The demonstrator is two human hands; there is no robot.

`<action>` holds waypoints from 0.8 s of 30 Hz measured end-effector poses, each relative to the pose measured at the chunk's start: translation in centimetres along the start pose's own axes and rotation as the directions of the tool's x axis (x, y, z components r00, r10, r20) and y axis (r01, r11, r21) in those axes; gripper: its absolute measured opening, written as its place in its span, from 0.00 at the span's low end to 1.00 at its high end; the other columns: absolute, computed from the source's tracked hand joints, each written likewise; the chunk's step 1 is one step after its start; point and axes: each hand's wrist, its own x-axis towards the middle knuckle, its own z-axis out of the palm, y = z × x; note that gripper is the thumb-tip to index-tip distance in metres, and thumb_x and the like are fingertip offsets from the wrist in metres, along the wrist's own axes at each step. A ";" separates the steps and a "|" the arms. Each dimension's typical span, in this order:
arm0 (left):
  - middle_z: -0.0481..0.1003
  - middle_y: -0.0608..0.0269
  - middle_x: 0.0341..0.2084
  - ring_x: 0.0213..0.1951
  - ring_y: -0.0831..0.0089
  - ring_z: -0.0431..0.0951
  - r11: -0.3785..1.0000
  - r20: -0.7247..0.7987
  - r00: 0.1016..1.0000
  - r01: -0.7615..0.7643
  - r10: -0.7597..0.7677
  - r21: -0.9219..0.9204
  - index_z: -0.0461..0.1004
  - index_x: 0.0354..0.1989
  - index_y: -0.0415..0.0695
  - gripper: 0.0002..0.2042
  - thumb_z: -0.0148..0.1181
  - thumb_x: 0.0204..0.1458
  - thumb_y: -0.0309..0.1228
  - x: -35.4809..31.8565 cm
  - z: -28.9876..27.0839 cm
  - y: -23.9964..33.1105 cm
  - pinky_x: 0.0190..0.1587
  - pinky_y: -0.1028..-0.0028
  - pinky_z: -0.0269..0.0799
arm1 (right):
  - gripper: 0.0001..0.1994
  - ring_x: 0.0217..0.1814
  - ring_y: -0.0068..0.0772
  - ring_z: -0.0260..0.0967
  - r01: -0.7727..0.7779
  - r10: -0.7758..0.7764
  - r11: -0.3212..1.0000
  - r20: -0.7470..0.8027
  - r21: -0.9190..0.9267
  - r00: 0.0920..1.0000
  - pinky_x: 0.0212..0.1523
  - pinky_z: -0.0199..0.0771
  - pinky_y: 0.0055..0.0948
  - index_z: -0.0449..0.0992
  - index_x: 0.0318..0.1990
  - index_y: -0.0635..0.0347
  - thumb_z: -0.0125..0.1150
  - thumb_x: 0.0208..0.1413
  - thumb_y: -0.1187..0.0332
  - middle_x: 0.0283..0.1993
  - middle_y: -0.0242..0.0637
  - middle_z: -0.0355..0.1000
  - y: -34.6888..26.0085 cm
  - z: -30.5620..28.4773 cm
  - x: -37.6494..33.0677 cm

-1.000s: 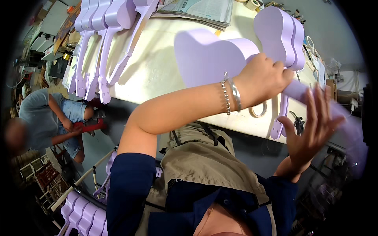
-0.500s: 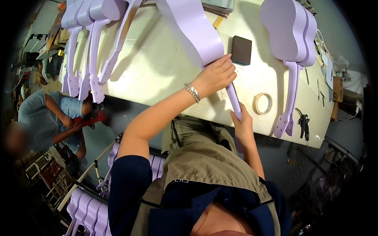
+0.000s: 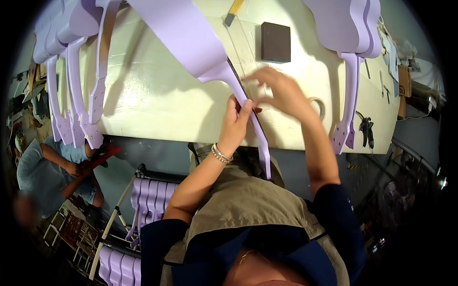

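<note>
A lilac guitar [image 3: 191, 40] lies on its edge on the cream-topped table [image 3: 157, 102], its body toward the far side and its neck slanting over the near edge toward my lap. A dark strip shows along the right side of the neck. My left hand [image 3: 234, 124] is wrapped round the neck, thumb on top. Just right of the neck, my right hand [image 3: 284, 95] hovers, slightly blurred, with its fingers apart and nothing visible in them. Beyond it is a dark brown block [image 3: 275, 42], and a roll of masking tape [image 3: 318, 108] is partly behind my right forearm.
More lilac guitars stand at the left [image 3: 78, 26] and right [image 3: 350, 26] of the table. A yellow-handled flat tool [image 3: 234, 13] lies at the far side, black pliers [image 3: 366, 127] at the right. Racked lilac bodies [image 3: 150, 200] are below left. A person [image 3: 47, 167] sits at far left.
The guitar's neck has swung into fuller view, with its dark strip now showing. My left hand has moved down onto the neck. My right hand has left the neck and risen beside it.
</note>
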 end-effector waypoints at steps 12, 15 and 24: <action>0.71 0.55 0.43 0.43 0.65 0.77 1.000 0.103 0.994 -0.027 0.028 -0.003 0.51 0.63 0.40 0.24 0.44 0.63 0.38 -0.1 -0.8 0.7 0.41 0.73 0.73 | 0.11 0.49 0.46 0.63 0.270 -0.363 0.648 0.023 -0.713 0.932 0.46 0.66 0.38 0.76 0.36 0.53 0.63 0.42 0.64 0.39 0.40 0.69 8.5 -2.9 19.3; 0.71 0.53 0.44 0.44 0.64 0.77 1.000 0.120 0.993 -0.015 0.015 -0.002 0.50 0.64 0.40 0.24 0.42 0.63 0.38 -0.2 -1.1 0.7 0.43 0.71 0.73 | 0.09 0.41 0.44 0.67 0.272 -0.346 0.729 0.004 -0.628 0.938 0.40 0.68 0.38 0.75 0.34 0.53 0.63 0.44 0.65 0.35 0.39 0.70 8.8 -3.5 19.2; 0.72 0.51 0.44 0.44 0.60 0.77 0.990 0.097 0.987 0.133 -0.128 -0.047 0.52 0.63 0.38 0.24 0.39 0.64 0.40 -0.9 -1.5 0.9 0.44 0.68 0.75 | 0.21 0.35 0.31 0.71 -0.213 0.129 0.188 0.191 0.959 0.973 0.38 0.73 0.25 0.65 0.57 0.67 0.55 0.56 0.72 0.38 0.37 0.74 4.7 -4.3 6.9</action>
